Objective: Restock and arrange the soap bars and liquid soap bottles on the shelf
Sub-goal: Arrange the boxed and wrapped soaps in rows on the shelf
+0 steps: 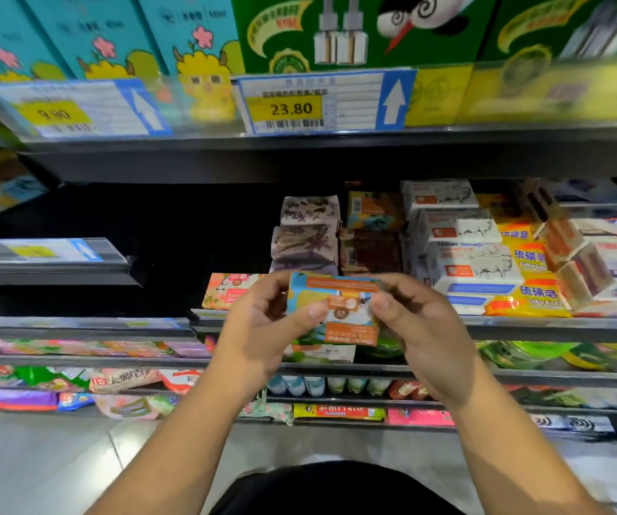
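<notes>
Two hands, one bar: the left hand (262, 321) and the right hand (424, 328) share the orange-and-blue soap bar (336, 310), one at each short end.
Fingers: each thumb presses on the printed face and the other fingers curl behind the pack, so neither hand is free.
Where the bar is: in the air just in front of the shelf's front edge (530, 323), not resting on it, about midway along the soap row.
Long axis: left to right, roughly parallel to that front edge, with the face turned to the camera. The lettering on its lower band reads upside down.
Way to the shelf: beyond the fingers, away from the person. The purple stack (307, 236) stands straight behind the bar. A column of similar orange-and-blue packs (374, 213) is just to the right of it.
Nearer hand: the right hand is closer to that column and to the white goat soap boxes (474, 262). The left hand is closer to the peach bar (225, 289) at the front edge.
Arm pose: both forearms rise from the bottom of the view and converge, with the hands level.
Likely next need: turn the pack upright, then push it forward over the edge.
Hidden: the bar itself covers the front slot of the matching column, so I cannot tell whether that slot is free.
</notes>
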A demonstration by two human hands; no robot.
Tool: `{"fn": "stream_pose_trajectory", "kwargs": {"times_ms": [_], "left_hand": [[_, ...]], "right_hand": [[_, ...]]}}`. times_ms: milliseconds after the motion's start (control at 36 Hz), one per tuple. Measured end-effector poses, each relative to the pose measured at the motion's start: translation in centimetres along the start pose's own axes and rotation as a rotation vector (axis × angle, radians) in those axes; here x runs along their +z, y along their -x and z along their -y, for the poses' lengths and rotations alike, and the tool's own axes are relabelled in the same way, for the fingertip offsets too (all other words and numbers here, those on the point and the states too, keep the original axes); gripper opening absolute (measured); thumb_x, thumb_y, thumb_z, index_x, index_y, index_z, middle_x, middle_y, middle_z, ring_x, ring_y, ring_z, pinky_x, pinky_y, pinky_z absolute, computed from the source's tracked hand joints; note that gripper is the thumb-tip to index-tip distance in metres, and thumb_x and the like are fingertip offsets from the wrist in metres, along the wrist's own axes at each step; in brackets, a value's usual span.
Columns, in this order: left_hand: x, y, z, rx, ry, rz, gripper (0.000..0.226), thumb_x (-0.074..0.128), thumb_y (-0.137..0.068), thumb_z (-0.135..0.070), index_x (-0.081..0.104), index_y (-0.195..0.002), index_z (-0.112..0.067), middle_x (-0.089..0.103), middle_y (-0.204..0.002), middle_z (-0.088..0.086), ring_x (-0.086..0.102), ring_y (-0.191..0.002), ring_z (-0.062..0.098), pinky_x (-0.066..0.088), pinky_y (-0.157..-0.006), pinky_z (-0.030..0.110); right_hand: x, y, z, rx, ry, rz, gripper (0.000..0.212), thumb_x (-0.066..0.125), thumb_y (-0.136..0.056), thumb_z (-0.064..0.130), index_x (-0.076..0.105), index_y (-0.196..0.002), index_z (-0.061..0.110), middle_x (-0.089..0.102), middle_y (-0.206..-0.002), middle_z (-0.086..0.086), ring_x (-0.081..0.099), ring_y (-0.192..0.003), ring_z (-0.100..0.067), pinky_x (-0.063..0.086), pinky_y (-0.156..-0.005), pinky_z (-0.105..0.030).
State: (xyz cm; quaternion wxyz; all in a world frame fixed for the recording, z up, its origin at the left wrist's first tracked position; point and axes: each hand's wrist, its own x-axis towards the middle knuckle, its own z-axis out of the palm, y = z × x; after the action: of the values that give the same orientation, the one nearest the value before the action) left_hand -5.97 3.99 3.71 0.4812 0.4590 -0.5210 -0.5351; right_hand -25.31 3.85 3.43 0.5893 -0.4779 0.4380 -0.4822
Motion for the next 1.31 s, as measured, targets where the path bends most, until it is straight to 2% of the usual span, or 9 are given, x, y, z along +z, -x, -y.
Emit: {"fn": "stream_pose_trajectory", "kwargs": {"times_ms": [278,444,583,694,806,889,972,1111,1306], "left_hand": [[-1.8,0.8,1.0,-0.016,0.007,0.176,0.057,0.088,-0.065,-0.018,0.069,-0.116,-0.039,0.062,-0.129,-0.003,0.065,-0.115,0.015,0.055,-0.087,0.024],[-4.2,1.3,0.8,-0.039,-0.088,0.113,0.054,0.074,-0.072,0.012,0.059,-0.111,-0.022,0.074,-0.093,-0.02,0.07,-0.087,0.0,0.054,-0.072,0.015],[-7.5,1.3,-0.5,0.035,-0.176,0.124,0.038,0.083,-0.077,-0.025,0.064,-0.11,-0.031,0.071,-0.108,-0.019,0.067,-0.101,0.002,0.054,-0.081,0.017],[-8.7,1.7,-1.6,-0.011,0.042,0.074,0.037,0.074,-0.083,-0.022,0.065,-0.117,-0.01,0.075,-0.103,-0.003,0.07,-0.095,0.008,0.056,-0.077,0.02],[-10.0,2.2,-1.3,-0.04,0.193,0.016,0.047,0.074,-0.082,-0.015,0.057,-0.125,-0.025,0.072,-0.107,0.003,0.07,-0.094,0.015,0.058,-0.07,0.026],[-11.9,3.0,-0.8,-0.062,0.171,0.082,0.055,0.079,-0.076,-0.007,0.062,-0.123,-0.029,0.071,-0.114,-0.001,0.069,-0.098,0.016,0.058,-0.069,0.029],[-13.7,3.7,-0.2,-0.134,0.212,0.219,0.073,0.082,-0.062,0.011,0.064,-0.122,-0.026,0.073,-0.111,0.001,0.069,-0.099,0.018,0.058,-0.08,0.03],[-16.1,4.2,0.1,-0.138,0.158,0.214,0.068,0.07,-0.072,0.023,0.06,-0.122,-0.023,0.074,-0.103,-0.006,0.069,-0.095,0.012,0.058,-0.075,0.024],[-18.1,6.1,0.5,-0.088,0.163,0.203,0.051,0.079,-0.068,-0.01,0.064,-0.116,-0.017,0.073,-0.103,-0.001,0.068,-0.094,0.009,0.055,-0.072,0.022]], "right_hand": [[1.4,0.1,0.3,0.147,-0.273,-0.117,0.017,0.075,-0.07,0.04,0.075,-0.077,0.024,0.074,-0.087,-0.007,0.07,-0.065,-0.021,0.053,-0.039,-0.027],[1.8,0.4,0.0,0.157,-0.422,0.233,0.082,0.099,-0.049,0.018,0.066,-0.123,0.007,0.062,-0.13,-0.02,0.067,-0.099,-0.038,0.061,-0.074,-0.034],[5.3,0.5,0.2,0.091,-0.156,0.061,0.052,0.095,-0.052,0.043,0.076,-0.098,0.028,0.074,-0.101,-0.001,0.071,-0.079,-0.018,0.055,-0.055,-0.025],[8.3,0.6,0.4,0.037,-0.093,-0.01,0.012,0.076,-0.078,0.017,0.074,-0.089,0.02,0.073,-0.084,0.004,0.065,-0.071,-0.006,0.049,-0.062,-0.015],[11.0,0.8,0.7,0.017,0.04,-0.094,0.027,0.069,-0.081,0.016,0.063,-0.107,0.021,0.072,-0.101,0.008,0.064,-0.063,-0.011,0.052,-0.05,-0.025],[12.6,1.2,0.3,-0.006,0.091,-0.178,0.022,0.068,-0.086,0.031,0.067,-0.107,0.026,0.068,-0.111,-0.008,0.056,-0.066,-0.052,0.052,-0.047,-0.032],[13.4,1.8,-0.1,0.058,-0.056,-0.129,0.037,0.079,-0.075,0.043,0.074,-0.103,0.019,0.069,-0.111,-0.013,0.06,-0.075,-0.044,0.057,-0.053,-0.03],[14.4,3.3,0.3,0.11,0.031,0.102,0.067,0.075,-0.071,-0.014,0.066,-0.126,0.023,0.068,-0.117,-0.023,0.069,-0.092,-0.034,0.059,-0.084,-0.037],[17.7,4.1,0.8,0.021,0.472,-0.021,0.048,0.085,-0.066,0.022,0.071,-0.111,0.033,0.074,-0.103,-0.006,0.069,-0.079,-0.031,0.057,-0.075,-0.047]]}}
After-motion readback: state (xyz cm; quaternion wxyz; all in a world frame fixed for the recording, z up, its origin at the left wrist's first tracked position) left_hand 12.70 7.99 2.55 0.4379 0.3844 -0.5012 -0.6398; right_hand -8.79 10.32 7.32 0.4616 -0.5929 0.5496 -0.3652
